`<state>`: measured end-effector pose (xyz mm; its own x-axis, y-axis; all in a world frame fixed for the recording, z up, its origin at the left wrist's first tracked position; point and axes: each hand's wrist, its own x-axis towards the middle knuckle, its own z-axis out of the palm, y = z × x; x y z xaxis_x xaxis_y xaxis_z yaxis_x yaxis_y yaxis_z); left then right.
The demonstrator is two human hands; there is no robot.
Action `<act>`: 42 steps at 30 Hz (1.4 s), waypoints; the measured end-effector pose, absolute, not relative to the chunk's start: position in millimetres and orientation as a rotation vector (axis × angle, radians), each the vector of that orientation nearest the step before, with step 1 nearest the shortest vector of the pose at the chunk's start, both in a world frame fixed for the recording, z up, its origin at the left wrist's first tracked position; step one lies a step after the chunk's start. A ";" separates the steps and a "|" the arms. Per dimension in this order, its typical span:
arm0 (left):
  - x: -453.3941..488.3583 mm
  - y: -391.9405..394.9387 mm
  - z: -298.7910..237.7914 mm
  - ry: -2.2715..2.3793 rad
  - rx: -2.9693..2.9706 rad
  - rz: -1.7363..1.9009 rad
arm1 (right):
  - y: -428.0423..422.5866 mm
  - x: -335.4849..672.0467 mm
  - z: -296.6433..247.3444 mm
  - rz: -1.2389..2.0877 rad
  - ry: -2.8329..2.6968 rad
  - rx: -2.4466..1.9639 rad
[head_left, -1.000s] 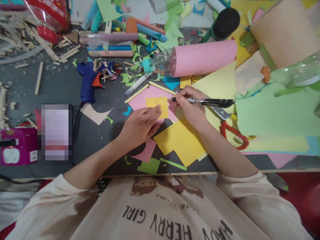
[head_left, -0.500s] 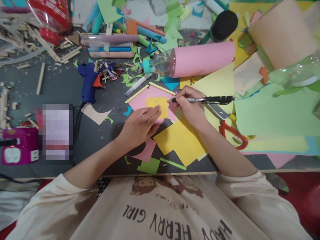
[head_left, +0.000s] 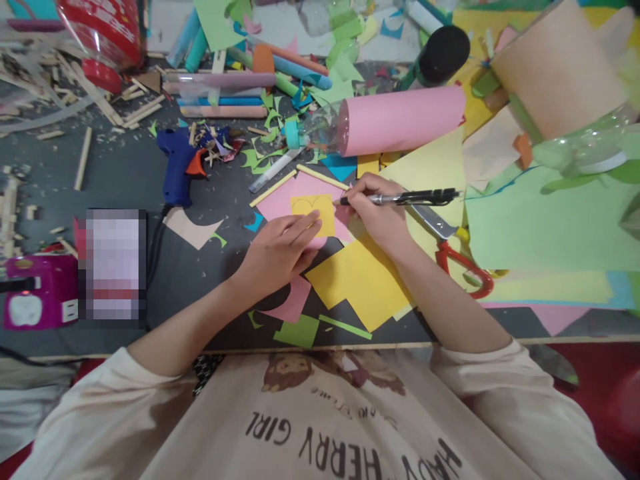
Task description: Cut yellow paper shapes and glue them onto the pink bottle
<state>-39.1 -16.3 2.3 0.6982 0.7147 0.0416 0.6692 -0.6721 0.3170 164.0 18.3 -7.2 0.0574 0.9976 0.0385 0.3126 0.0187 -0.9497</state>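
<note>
A small yellow paper square [head_left: 315,212] lies on a pink sheet [head_left: 285,197] in the middle of the dark table. It bears curved pen lines near its top edge. My left hand [head_left: 280,252] rests flat on the yellow square's lower left, fingers stretched out, holding it down. My right hand [head_left: 376,212] grips a black pen [head_left: 405,197] lying nearly level, its tip touching the yellow square's upper right corner. A larger yellow sheet [head_left: 360,280] lies under my right wrist.
Red-handled scissors [head_left: 453,257] lie right of my right hand. A blue glue gun [head_left: 175,163] sits at the left, a pink paper roll [head_left: 400,120] behind. Green sheets [head_left: 545,227], paper scraps, wooden sticks [head_left: 80,157] and a magenta box [head_left: 37,290] crowd the table.
The pen tip has crept slightly left along the yellow square's top right corner. My left hand has stayed put.
</note>
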 end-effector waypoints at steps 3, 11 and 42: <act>-39.0 -15.7 3.3 1.095 2.614 0.229 | 16.9 164.1 -5.2 0.989 -1.386 -1.450; -39.1 -16.5 4.8 1.084 2.643 0.233 | 13.4 164.6 -4.5 0.925 -1.533 -1.253; -46.2 -6.3 38.3 1.165 1.159 0.594 | 21.2 180.0 -5.1 1.390 -1.224 -0.860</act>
<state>-46.2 -6.3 38.3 0.3413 0.8546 -0.3913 0.1854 0.3469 0.9194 180.0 21.2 -5.1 -0.1959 0.9736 0.1173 -0.2396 0.0685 -0.9685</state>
